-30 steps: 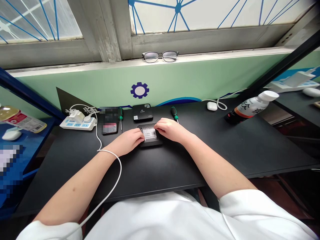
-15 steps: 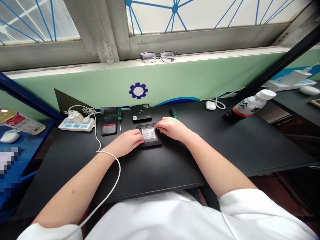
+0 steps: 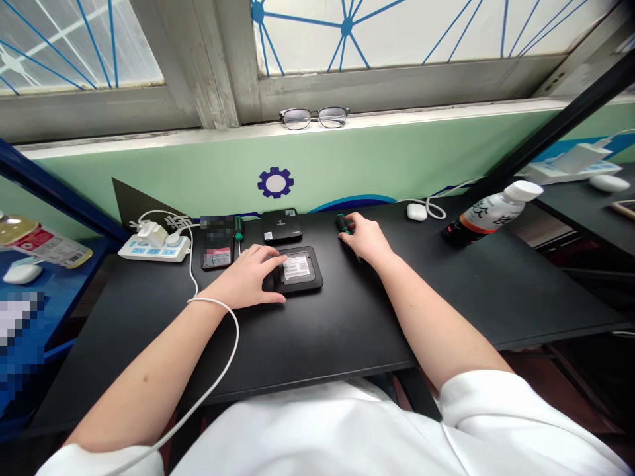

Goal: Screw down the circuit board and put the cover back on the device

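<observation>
A flat black box (image 3: 318, 272) lies on the table, its white label facing up. My left hand (image 3: 251, 277) is open at the box's left side, thumb and fingers spread, with a fingertip by the label's edge. To the right, my right hand (image 3: 368, 239) has its fingers closed on the green and black handle of a screwdriver (image 3: 342, 225); its shaft is mostly hidden by the hand. Behind the labelled box sits a second black box (image 3: 282, 226) with a small white sticker. Another green-handled screwdriver (image 3: 239, 229) lies left of it.
A phone (image 3: 217, 254) and a white power strip (image 3: 155, 248) are at the left rear. A white cable (image 3: 237, 337) loops over my left forearm. A white earbud case (image 3: 417, 211) and a tilted bottle (image 3: 489, 213) are to the right. Glasses (image 3: 315, 118) rest on the sill.
My right hand has left the labelled box, moving right and back onto the screwdriver. My left hand's fingers have spread apart at the box's left side.
</observation>
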The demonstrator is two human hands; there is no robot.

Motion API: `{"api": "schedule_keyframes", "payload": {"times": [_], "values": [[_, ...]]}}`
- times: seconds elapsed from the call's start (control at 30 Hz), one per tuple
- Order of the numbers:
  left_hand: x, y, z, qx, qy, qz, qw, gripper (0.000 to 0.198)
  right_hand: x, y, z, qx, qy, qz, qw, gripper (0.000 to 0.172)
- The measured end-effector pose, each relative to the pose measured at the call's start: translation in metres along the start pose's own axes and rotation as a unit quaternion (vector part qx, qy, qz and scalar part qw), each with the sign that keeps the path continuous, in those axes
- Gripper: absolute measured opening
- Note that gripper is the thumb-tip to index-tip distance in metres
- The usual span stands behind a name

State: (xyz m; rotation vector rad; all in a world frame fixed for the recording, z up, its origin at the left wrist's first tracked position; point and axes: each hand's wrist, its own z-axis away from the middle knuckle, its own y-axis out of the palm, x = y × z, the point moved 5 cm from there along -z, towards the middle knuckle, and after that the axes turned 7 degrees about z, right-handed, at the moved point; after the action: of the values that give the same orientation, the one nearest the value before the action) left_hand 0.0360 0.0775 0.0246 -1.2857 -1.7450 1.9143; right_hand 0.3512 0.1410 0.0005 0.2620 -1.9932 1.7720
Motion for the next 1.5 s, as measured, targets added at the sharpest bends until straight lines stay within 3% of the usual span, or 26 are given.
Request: {"api": "schedule_keyframes", "payload": {"times": [0.07,0.13,0.23,0.3,0.37,0.5,0.67,0.83,1.0,1.13,1.4,1.5], "values": [[0.004,0.005,0.000,0.010,-0.033,-0.027,0.999,0.095,0.000,-0.003,0.000,-0.019,0.017,-0.075,0.997,0.042],[0.008,0.013,-0.001,0.025,-0.062,-0.020,0.998,0.097,0.007,-0.006,0.002,-0.030,0.005,-0.214,0.976,0.052],[0.009,0.021,-0.003,0.012,-0.075,0.009,0.997,0.095,0.028,-0.007,0.013,0.009,-0.062,-0.435,0.898,0.075],[0.009,0.023,-0.004,-0.014,-0.073,0.028,0.997,0.096,0.045,-0.008,0.026,0.031,-0.119,-0.494,0.861,0.088],[0.006,0.023,-0.004,-0.043,-0.069,0.050,0.995,0.097,0.059,-0.010,0.040,0.033,-0.171,-0.494,0.852,0.092],[-0.002,0.026,-0.005,-0.061,-0.052,0.067,0.995,0.101,0.074,-0.011,0.057,0.008,-0.246,-0.459,0.854,0.074],[-0.004,0.035,-0.008,-0.007,-0.062,0.038,0.997,0.117,0.069,-0.010,0.058,0.001,-0.264,-0.449,0.853,0.067],[-0.002,0.033,-0.008,-0.020,-0.051,0.056,0.997,0.111,0.066,-0.014,0.059,-0.005,-0.286,-0.395,0.873,0.071],[-0.001,0.034,-0.008,-0.022,-0.055,0.056,0.997,0.115,0.065,-0.018,0.061,-0.057,-0.303,-0.304,0.902,0.066],[0.001,0.037,-0.009,-0.013,-0.057,0.047,0.997,0.121,0.068,-0.023,0.063,-0.099,-0.352,-0.246,0.898,0.058],[0.004,0.039,-0.009,0.005,-0.054,0.035,0.998,0.122,0.070,-0.035,0.066,-0.117,-0.385,-0.296,0.866,0.035],[0.004,0.038,-0.010,0.015,-0.054,0.035,0.998,0.123,0.072,-0.031,0.068,-0.112,-0.342,-0.358,0.862,0.034]]}}
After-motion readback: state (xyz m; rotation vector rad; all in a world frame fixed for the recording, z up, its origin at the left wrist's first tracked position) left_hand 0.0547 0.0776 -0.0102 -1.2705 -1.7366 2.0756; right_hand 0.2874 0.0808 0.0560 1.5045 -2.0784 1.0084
